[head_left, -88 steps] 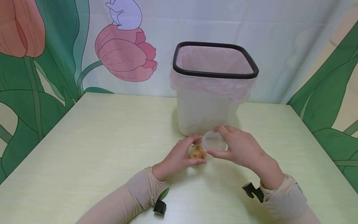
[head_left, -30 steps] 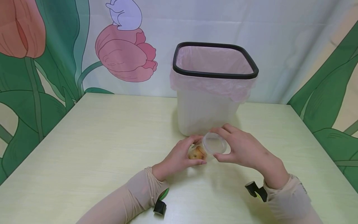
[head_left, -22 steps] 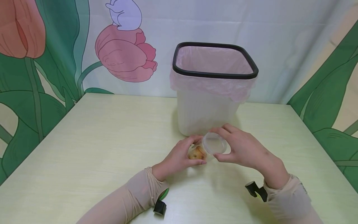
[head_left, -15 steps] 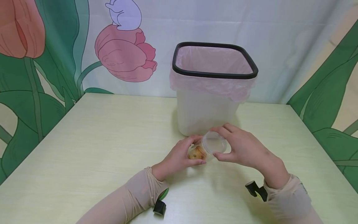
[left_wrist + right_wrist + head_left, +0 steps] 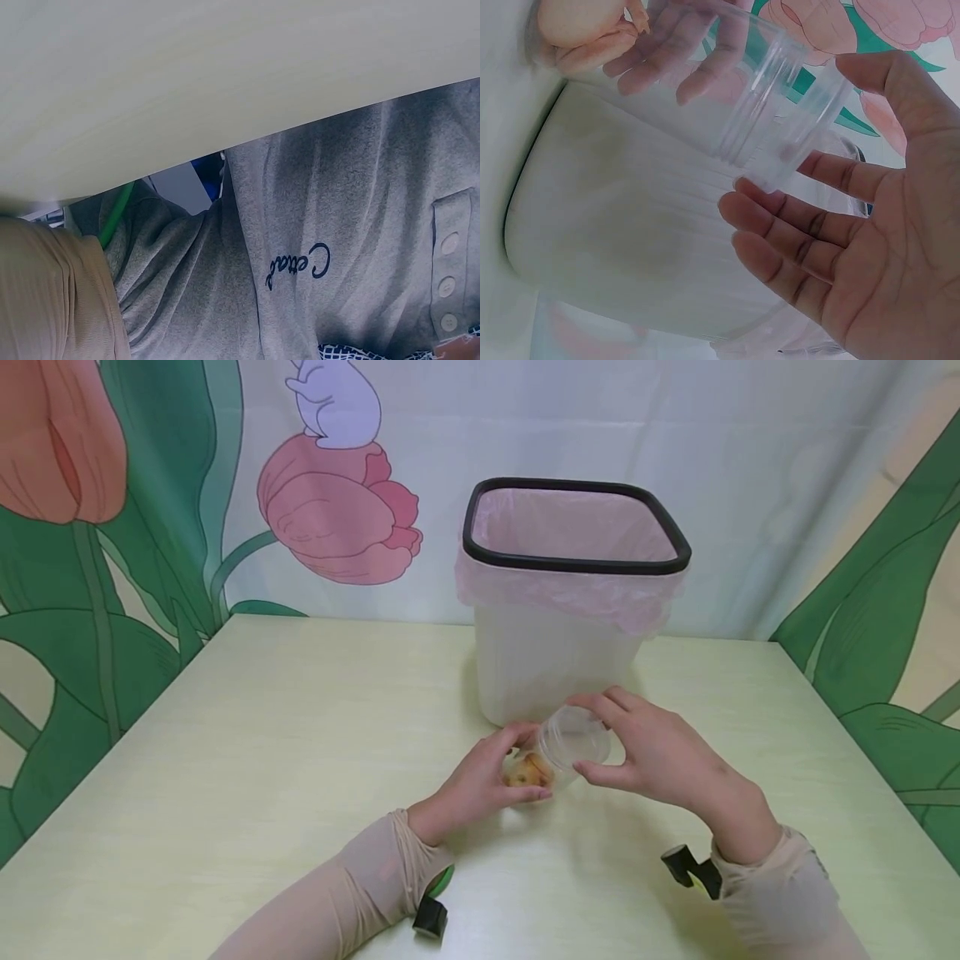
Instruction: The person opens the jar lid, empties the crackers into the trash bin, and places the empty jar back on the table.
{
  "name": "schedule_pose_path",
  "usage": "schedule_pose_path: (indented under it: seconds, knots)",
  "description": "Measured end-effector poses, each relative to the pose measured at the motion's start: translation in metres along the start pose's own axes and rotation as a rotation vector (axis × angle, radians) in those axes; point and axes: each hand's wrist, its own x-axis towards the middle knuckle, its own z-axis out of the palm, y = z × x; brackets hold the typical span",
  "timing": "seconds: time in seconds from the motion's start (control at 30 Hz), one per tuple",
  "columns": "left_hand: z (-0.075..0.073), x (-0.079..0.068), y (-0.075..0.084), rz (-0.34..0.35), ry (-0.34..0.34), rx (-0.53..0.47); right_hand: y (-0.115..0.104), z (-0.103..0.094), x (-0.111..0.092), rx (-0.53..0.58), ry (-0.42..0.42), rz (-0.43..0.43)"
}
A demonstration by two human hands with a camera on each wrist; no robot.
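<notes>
Bin (image 5: 555, 647) stands right of top centre. Just below mid-frame, your left hand (image 5: 480, 781) grips the clear jar (image 5: 757, 105), long axis tilting upper right, where your nearer right hand (image 5: 663, 752) pinches the lid (image 5: 810, 124).

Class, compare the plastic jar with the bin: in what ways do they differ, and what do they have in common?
Size: the bin is far larger than the jar.
Look: the jar is see-through, while the bin is whitish with a black rim and pink liner.
Support: the bin stands on the table; the left hand grips the jar.
Shared: both are containers.
</notes>
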Motion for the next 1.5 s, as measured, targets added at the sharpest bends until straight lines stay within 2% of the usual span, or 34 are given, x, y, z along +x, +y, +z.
schedule_pose_path:
  seconds: [0.57,0.83,1.23,1.5]
  knots:
    - [-0.001,0.001,-0.003,-0.06,-0.006,-0.037,0.005,-0.003,-0.002,0.012,0.022,0.101]
    - [-0.003,0.002,-0.007,-0.049,-0.004,-0.063,0.005,-0.006,-0.001,-0.004,0.009,0.174]
    - [-0.006,0.001,-0.01,-0.037,-0.004,-0.092,0.009,-0.006,0.0,-0.001,-0.047,0.238]
    - [-0.008,-0.002,-0.013,-0.076,-0.004,-0.107,0.016,0.001,0.003,0.013,-0.09,0.263]
